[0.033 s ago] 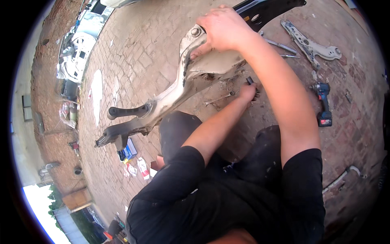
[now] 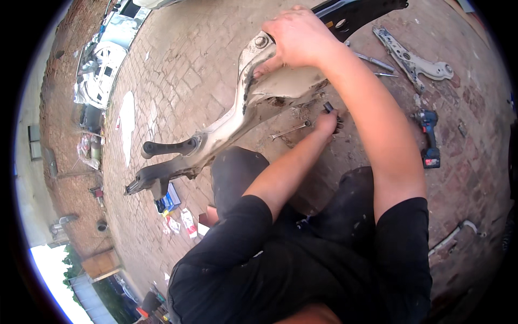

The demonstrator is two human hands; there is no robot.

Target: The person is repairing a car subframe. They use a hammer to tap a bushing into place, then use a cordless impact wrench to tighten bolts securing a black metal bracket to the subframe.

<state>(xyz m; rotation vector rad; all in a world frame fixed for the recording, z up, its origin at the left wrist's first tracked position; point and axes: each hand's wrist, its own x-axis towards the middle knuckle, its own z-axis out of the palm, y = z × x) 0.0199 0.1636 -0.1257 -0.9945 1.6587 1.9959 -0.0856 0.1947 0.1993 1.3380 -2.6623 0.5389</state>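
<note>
A dirty beige metal car subframe [image 2: 229, 120] stands tilted across the space before me, with a dark link arm [image 2: 171, 147] on its near left part. My right hand [image 2: 298, 36] is wrapped over its upper end, beside a large bolt head [image 2: 261, 41]. A black control arm [image 2: 356, 16] reaches out to the far right beyond that hand. Lower down, near the ground, my left hand [image 2: 327, 125] is closed around a short dark cylindrical socket [image 2: 328, 107], whose end sticks out above the fingers. Just left of it, a combination wrench [image 2: 291, 130] lies on the ground.
On the paving at right lie a used control arm [image 2: 413, 59], a cordless impact wrench [image 2: 429, 139] and a curved metal bar [image 2: 456, 237]. A ratchet-like tool [image 2: 375, 62] rests behind my right forearm. A blue box [image 2: 170, 197] and scraps lie left of my knee.
My left hand has tilted slightly, and the socket's end has shifted a little to the left. My right hand keeps its hold on the subframe.
</note>
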